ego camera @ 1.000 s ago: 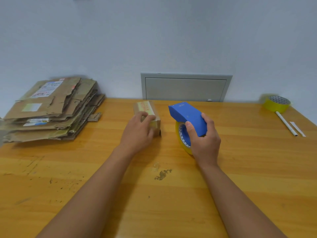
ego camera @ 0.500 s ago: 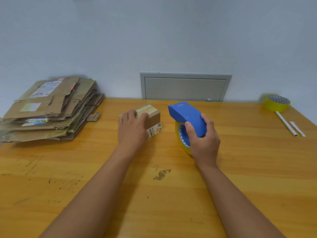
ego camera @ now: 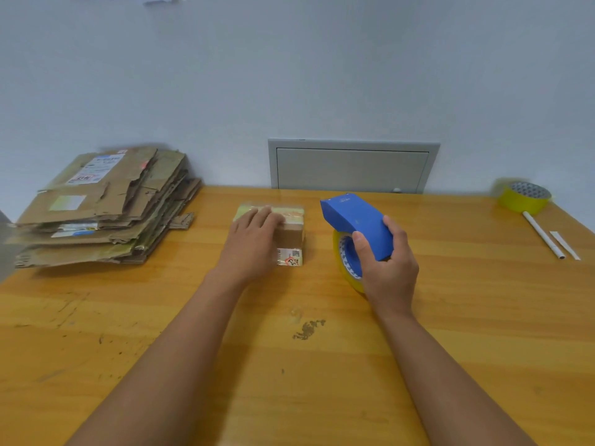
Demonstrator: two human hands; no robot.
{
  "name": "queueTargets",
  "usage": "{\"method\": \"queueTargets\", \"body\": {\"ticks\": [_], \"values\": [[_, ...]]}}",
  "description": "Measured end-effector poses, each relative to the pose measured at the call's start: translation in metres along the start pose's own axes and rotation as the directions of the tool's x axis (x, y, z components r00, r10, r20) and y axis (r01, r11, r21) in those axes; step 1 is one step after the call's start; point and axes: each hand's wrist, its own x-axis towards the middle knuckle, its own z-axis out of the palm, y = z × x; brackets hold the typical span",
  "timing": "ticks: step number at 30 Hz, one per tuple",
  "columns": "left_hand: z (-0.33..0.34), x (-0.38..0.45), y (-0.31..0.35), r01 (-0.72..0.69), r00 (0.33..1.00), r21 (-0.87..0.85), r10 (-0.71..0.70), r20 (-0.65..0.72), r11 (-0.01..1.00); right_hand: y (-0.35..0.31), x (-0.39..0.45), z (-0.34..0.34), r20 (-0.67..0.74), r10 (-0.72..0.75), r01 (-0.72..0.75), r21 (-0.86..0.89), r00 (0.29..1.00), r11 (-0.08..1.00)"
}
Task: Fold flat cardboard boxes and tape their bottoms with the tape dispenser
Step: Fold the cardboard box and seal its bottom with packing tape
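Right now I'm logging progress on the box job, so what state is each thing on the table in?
small box: folded up, tape across its top, standing on the table
left hand: fingers straight, resting on the box
tape dispenser: gripped, yellow roll loaded
right hand: curled round the dispenser
cardboard stack: flat, unfolded, far left
spare tape roll: lying flat, far right
white stick: lying loose beside it

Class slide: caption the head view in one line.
Left hand rests on a small taped box; right hand grips the blue tape dispenser.
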Motion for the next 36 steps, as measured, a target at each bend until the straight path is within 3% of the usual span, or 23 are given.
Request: {"method": "queueTargets", "body": {"ticks": [3, 5, 8, 11, 13, 17, 22, 27, 31, 33, 36], "values": [[0.008, 0.004, 0.028, 0.181, 0.983, 0.009, -0.180, -0.033, 0.983, -0.001, -0.001, -0.001, -0.009, -0.003, 0.003, 0.004, 1.000, 1.000], [0.011, 0.009, 0.041, 0.234, 0.968, 0.034, -0.230, -0.101, 0.972, -0.001, -0.001, -0.002, -0.007, -0.006, 0.006, 0.006, 1.000, 1.000], [0.015, 0.007, 0.039, 0.162, 0.976, -0.068, -0.170, -0.134, 0.985, -0.001, -0.001, -0.003, -0.014, 0.008, -0.008, 0.018, 1.000, 1.000], [0.012, -0.004, 0.018, -0.038, 0.998, -0.205, 0.026, -0.057, 0.978, 0.001, -0.001, -0.002, -0.015, -0.011, 0.011, 0.011, 1.000, 1.000], [0.007, -0.013, 0.007, -0.096, 0.995, -0.232, 0.093, -0.021, 0.968, 0.003, -0.001, -0.001, -0.014, -0.019, 0.019, 0.000, 1.000, 1.000], [0.001, -0.017, 0.009, -0.071, 0.997, -0.233, 0.068, -0.020, 0.970, 0.003, 0.000, -0.001, -0.012, -0.002, 0.002, 0.026, 1.000, 1.000], [-0.009, -0.019, -0.002, -0.078, 0.989, -0.297, 0.112, 0.100, 0.952, 0.000, 0.004, -0.005, 0.017, 0.048, -0.049, 0.100, 0.999, 0.994], [-0.022, -0.023, -0.010, -0.102, 0.991, -0.275, 0.123, 0.060, 0.956, -0.009, 0.012, -0.015, 0.087, 0.098, -0.121, 0.319, 0.991, 0.940], [-0.023, -0.025, -0.003, -0.093, 0.988, -0.182, 0.113, 0.101, 0.979, -0.024, 0.026, -0.028, 0.185, 0.057, -0.143, 0.494, 0.981, 0.858], [-0.028, -0.028, 0.004, 0.000, 0.997, -0.366, 0.026, 0.066, 0.930, -0.030, 0.028, -0.033, 0.244, 0.046, -0.176, 0.546, 0.969, 0.819], [-0.042, -0.029, 0.022, 0.140, 0.970, -0.740, -0.243, -0.032, 0.658, -0.035, 0.028, -0.039, 0.348, 0.034, -0.243, 0.575, 0.937, 0.781]]}}
